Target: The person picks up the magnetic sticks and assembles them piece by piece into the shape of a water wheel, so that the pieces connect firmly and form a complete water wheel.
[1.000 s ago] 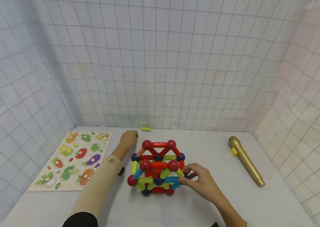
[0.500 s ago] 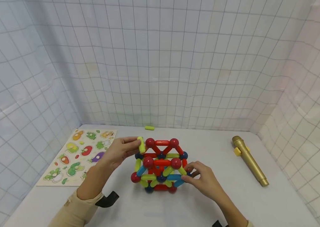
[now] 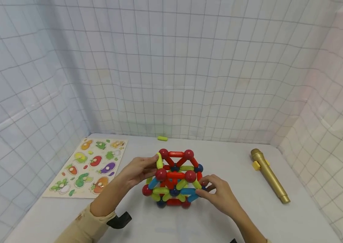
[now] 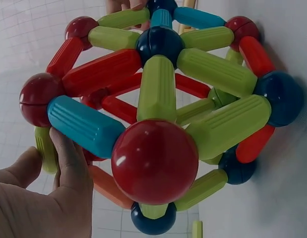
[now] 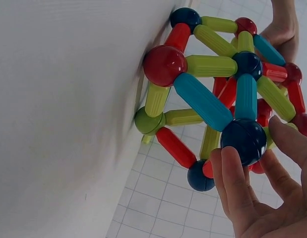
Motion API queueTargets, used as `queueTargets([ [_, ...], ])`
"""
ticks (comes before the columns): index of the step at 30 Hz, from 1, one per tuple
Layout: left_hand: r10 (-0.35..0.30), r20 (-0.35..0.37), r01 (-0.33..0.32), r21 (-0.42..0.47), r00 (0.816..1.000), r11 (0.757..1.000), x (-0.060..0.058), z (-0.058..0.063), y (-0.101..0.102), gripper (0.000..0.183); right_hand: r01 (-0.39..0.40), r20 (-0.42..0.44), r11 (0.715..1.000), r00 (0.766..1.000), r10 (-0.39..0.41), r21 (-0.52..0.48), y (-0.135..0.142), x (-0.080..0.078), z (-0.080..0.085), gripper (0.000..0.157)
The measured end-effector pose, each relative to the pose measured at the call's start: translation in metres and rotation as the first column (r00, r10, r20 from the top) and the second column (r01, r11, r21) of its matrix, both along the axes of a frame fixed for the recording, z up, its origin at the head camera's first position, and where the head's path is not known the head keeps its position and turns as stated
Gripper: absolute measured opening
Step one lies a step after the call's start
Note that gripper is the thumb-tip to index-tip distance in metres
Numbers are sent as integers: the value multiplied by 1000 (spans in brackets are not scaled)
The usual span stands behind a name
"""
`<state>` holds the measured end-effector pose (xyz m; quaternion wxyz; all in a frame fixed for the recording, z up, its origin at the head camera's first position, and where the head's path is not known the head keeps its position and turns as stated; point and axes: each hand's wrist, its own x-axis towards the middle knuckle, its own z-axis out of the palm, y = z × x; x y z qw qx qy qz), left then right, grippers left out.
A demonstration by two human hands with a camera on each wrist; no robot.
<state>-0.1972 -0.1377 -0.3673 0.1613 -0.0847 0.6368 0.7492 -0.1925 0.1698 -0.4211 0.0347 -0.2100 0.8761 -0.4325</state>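
Observation:
A structure of coloured magnetic rods and balls point(image 3: 175, 175) stands on the white table in the head view. My left hand point(image 3: 136, 172) pinches a yellow-green magnetic rod point(image 3: 159, 161) between thumb and fingers. That rod lies between two red balls at the structure's upper left; in the left wrist view one end meets a red ball point(image 4: 42, 100). My right hand point(image 3: 220, 194) grips the right corner, fingertips on a dark blue ball point(image 5: 243, 142) in the right wrist view. Whether the held rod's far end touches the rear ball cannot be made out.
A loose yellow-green rod point(image 3: 162, 138) lies behind the structure by the back wall. On the left is a vegetable puzzle board point(image 3: 119, 143). A gold toy microphone point(image 3: 270, 177) lies at the right. Grid-patterned sheets point(image 3: 177, 84) enclose the table.
My left hand has come from the back left of the table to the structure's upper left with the yellow-green rod. My right hand has kept its grip on the right corner.

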Motion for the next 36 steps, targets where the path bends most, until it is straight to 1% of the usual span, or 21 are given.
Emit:
queueTargets([
  [4,-40,22,41,-43,999,998,-3,-3,6,49,2,-4,1000,1000,-2,-2,1,0,-1,25],
  [9,-43,58,46,-65,997,997,-5,-6,13,54,5,-7,1000,1000,-5,-3,1,0,0,25],
  [11,-64,54,69,-97,997,993,-6,-7,12,57,5,-14,1000,1000,-5,1,2,-1,0,25],
  [14,-128,15,128,-154,992,980,-12,-5,0,58,5,-15,1000,1000,-5,0,1,-1,0,25],
  [16,-159,-19,151,-209,987,966,-20,-2,-12,58,0,-14,1000,1000,0,-5,1,-2,0,25],
  [18,-151,-56,128,-290,987,948,-34,-1,-23,56,-1,-10,1000,1000,1,-11,1,-2,-1,25],
  [19,-148,-81,112,-345,986,932,-43,-2,-28,54,-1,-6,1000,1000,1,-13,0,-2,-1,25],
  [20,-154,-104,98,-411,983,906,-53,-4,-32,52,0,-3,1000,1000,0,-14,0,-2,-2,25],
  [21,-161,-128,78,-491,979,868,-64,-8,-34,49,3,7,1000,1000,-3,-16,0,-2,-3,24],
  [22,-181,-157,56,-586,971,809,-78,-12,-35,45,6,12,1000,1000,-6,-19,0,-2,-3,24],
  [23,-216,-182,34,-685,959,728,-93,-17,-34,41,9,20,1000,1000,-9,-21,0,-3,-3,24],
  [24,-261,-196,13,-777,945,629,-107,-23,-32,37,10,26,1000,1000,-10,-20,0,-3,-4,24],
  [25,-307,-196,-9,-855,932,519,-121,-29,-28,33,11,31,1000,999,-10,-18,0,-3,-4,24],
  [27,-389,-172,-49,-951,905,307,-146,-41,-18,31,10,38,1000,999,-10,-14,0,-2,-4,24],
  [28,-430,-154,-66,-975,889,212,-158,-46,-12,32,12,36,1000,999,-11,-10,1,-2,-4,24],
  [29,-462,-136,-79,-987,876,142,-168,-52,-6,35,15,30,1000,999,-15,-5,1,-1,-4,24],
  [30,-489,-116,-78,-992,864,97,-176,-57,-1,39,19,23,1000,1000,-19,-1,2,-1,-4,24],
  [31,-511,-98,-75,-995,854,65,-184,-61,3,43,20,18,1000,1000,-20,2,2,-1,-4,24],
  [32,-530,-83,-70,-997,844,45,-189,-65,6,47,18,16,1000,1000,-18,4,2,-1,-3,23],
  [34,-556,-52,-70,-997,829,-13,-197,-73,6,51,3,17,1000,1000,-3,7,1,-1,-3,23],
  [36,-569,-20,-65,-996,822,-58,-202,-82,2,53,-19,27,1000,999,18,13,0,-2,-3,24],
])
